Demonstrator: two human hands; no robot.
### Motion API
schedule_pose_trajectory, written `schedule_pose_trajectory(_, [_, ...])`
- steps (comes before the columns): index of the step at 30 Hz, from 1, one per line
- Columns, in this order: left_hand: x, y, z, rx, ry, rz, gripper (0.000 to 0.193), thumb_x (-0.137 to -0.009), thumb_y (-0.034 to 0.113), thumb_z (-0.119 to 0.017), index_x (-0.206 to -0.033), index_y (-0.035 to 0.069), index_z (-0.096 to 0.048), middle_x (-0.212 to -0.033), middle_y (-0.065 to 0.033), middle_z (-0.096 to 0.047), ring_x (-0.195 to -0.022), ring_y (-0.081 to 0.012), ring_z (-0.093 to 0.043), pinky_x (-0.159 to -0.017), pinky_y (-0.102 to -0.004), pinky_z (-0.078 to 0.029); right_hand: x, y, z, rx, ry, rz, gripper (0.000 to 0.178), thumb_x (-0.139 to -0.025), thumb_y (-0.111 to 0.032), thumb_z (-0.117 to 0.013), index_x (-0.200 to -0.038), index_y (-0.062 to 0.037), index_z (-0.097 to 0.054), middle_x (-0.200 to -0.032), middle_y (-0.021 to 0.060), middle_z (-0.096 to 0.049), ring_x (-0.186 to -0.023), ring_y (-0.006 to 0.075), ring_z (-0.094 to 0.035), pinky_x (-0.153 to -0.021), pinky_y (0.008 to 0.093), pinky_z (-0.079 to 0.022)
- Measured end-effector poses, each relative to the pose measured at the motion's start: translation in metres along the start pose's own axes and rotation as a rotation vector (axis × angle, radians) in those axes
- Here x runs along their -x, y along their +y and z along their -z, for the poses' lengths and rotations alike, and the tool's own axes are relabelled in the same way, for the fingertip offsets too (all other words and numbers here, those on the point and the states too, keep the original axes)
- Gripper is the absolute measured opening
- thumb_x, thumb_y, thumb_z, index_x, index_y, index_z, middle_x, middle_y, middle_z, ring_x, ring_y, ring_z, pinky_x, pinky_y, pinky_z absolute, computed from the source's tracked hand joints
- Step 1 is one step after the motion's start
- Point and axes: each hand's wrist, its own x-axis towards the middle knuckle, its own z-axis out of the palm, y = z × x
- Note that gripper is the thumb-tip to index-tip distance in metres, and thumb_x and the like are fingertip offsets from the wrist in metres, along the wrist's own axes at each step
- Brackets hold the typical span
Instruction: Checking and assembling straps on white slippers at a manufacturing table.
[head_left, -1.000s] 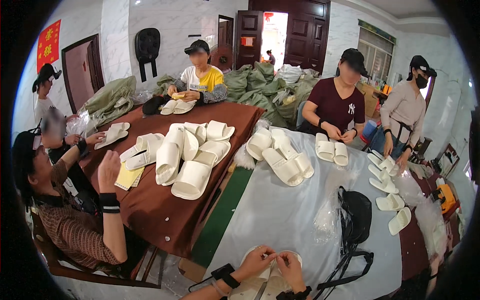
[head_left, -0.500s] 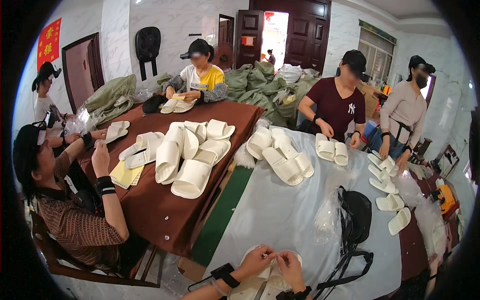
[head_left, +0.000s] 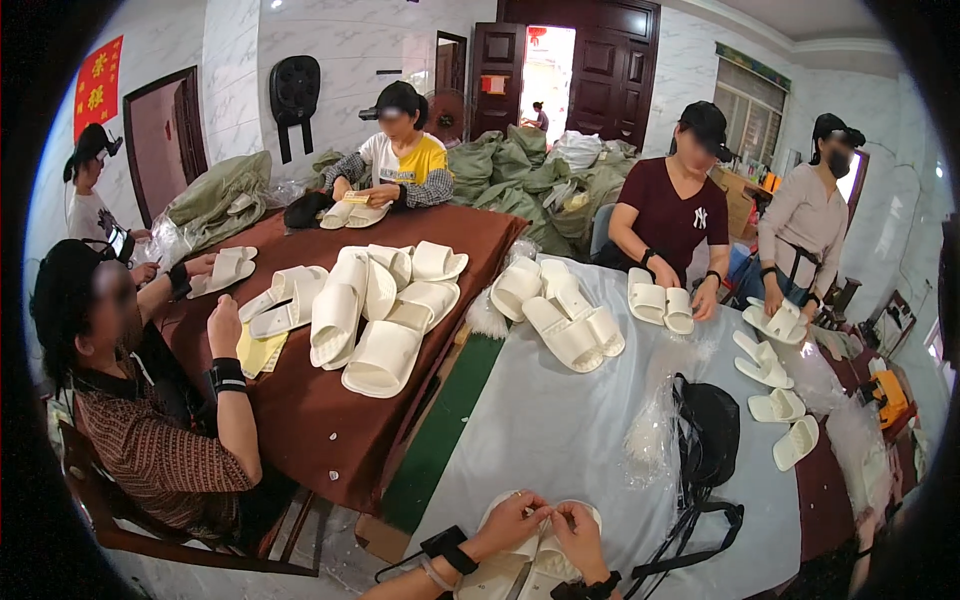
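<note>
A pair of cream slippers (head_left: 497, 578) lies on the grey-covered table at the lower edge, toes away from me. Over the slippers, my left hand (head_left: 508, 524) and my right hand (head_left: 577, 536) meet with their fingertips pinched close together. Whatever sits between the fingers is too small to make out. Both wrists wear black bands. Right of my hands rests a black bag (head_left: 712, 430), its straps trailing toward me, beside a bundle of clear plastic bags (head_left: 652, 440).
Cream slippers (head_left: 572, 332) lie farther up the grey table (head_left: 500, 450). More slippers (head_left: 382, 355) are heaped on the brown-covered table (head_left: 290, 430) at left. Several co-workers handle slippers around both tables. Green sacks (head_left: 530, 180) are piled at the back.
My hands keep nearly the same pinched pose. At far right, a co-worker's hands have moved onto a pair of slippers, which now sits higher. The left co-worker's raised hand has shifted right and down.
</note>
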Motion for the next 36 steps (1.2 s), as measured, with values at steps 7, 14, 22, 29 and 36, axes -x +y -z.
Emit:
schedule_pose_trajectory(7, [-0.008, -0.015, -0.002, 0.222, 0.105, 0.034, 0.010, -0.082, 0.013, -0.058, -0.087, 0.004, -0.057, -0.078, -0.0026, -0.058, -0.070, -0.0106, -0.053, -0.064, -0.0252, -0.044, -0.019, 0.012, -0.004, 0.277, 0.076, 0.208, 0.022, -0.082, -0.019, -0.059, -0.091, 0.0007, -0.056, -0.080, 0.0134, -0.057, -0.073, 0.0261, -0.056, -0.064, 0.0329, -0.045])
schedule_pose_trajectory(14, [-0.007, -0.004, 0.001, 0.362, 0.148, -0.193, 0.008, -0.081, 0.009, -0.058, -0.086, 0.003, -0.054, -0.085, -0.0042, -0.054, -0.076, -0.0121, -0.050, -0.066, -0.0237, -0.042, -0.017, -0.018, 0.019, 0.545, -0.290, 0.233, 0.040, -0.081, -0.034, -0.057, -0.101, 0.0011, -0.056, -0.088, 0.0198, -0.057, -0.080, 0.0364, -0.055, -0.070, 0.0401, -0.043])
schedule_pose_trajectory(22, [0.025, 0.054, 0.004, 0.113, 0.156, -0.292, 0.012, -0.080, 0.004, -0.059, -0.091, 0.002, -0.055, -0.087, -0.0048, -0.052, -0.083, -0.0156, -0.050, -0.071, -0.0252, -0.042, 0.001, -0.018, 0.043, 0.297, -0.303, 0.172, 0.033, -0.081, -0.036, -0.058, -0.094, -0.0058, -0.062, -0.085, 0.0127, -0.061, -0.080, 0.0256, -0.059, -0.070, 0.0353, -0.045])
schedule_pose_trajectory(29, [0.032, 0.106, 0.081, 0.179, 0.505, -0.198, 0.015, -0.085, 0.007, -0.055, -0.098, -0.001, -0.054, -0.090, -0.0016, -0.052, -0.082, -0.0065, -0.048, -0.074, -0.0192, -0.040, -0.011, -0.028, 0.224, 0.633, 0.746, 0.509, 0.027, -0.092, -0.018, -0.038, -0.105, -0.0014, -0.054, -0.102, 0.0093, -0.058, -0.096, 0.0201, -0.053, -0.085, 0.0324, -0.042])
schedule_pose_trajectory(36, [0.005, 0.050, 0.118, 0.466, 0.792, -0.080, 0.047, -0.082, 0.009, -0.060, -0.122, -0.001, -0.036, -0.107, -0.0069, -0.045, -0.092, -0.0126, -0.047, -0.084, -0.0243, -0.039, -0.011, 0.037, 0.420, 0.266, 0.851, 0.034, 0.066, -0.086, -0.024, -0.053, -0.137, 0.0009, -0.019, -0.125, 0.0219, -0.042, -0.106, 0.0254, -0.047, -0.088, 0.0318, -0.038])
